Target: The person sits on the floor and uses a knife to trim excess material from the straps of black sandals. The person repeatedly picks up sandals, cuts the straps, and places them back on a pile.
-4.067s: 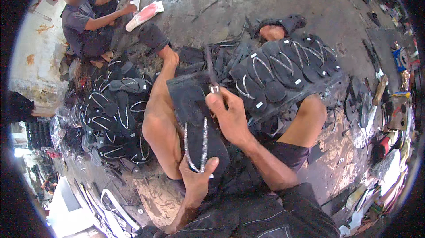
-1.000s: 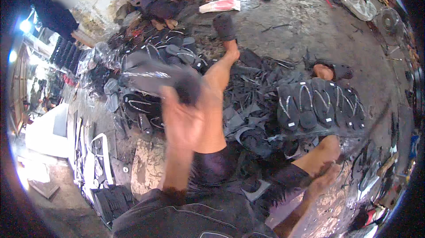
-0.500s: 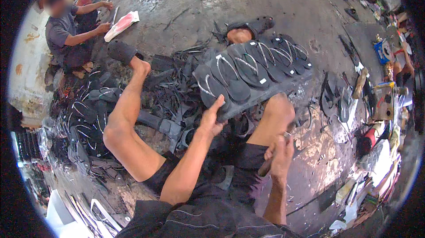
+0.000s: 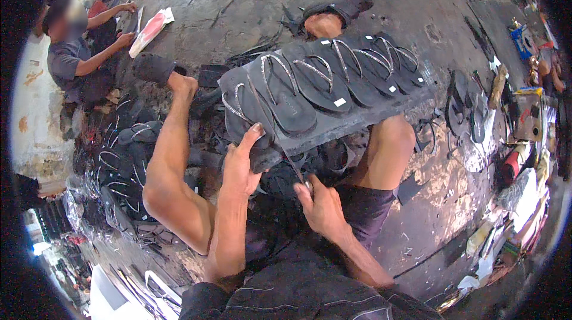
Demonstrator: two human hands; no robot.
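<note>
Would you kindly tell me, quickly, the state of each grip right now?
Left grip: closed on the flat dark-grey sheet's left end, thumb over a black flip-flop with glittery straps.
Right grip: closed, holding a thin metal-bladed knife.

Black sandals [image 4: 290, 116] with sparkling silver straps [image 4: 290, 75] and white labels [image 4: 339, 102], dark-grey slab [image 4: 345, 124]

We can read no words or numbers anywhere. Near the centre of the frame, small white labels [image 4: 339, 102] sit on several black sandals [image 4: 319, 92], their writing too small for us to make out. One sole there bears a faint print [image 4: 288, 108], also unreadable. At the upper left, we find no legible lettering on the white-and-red package [image 4: 152, 33].
</note>
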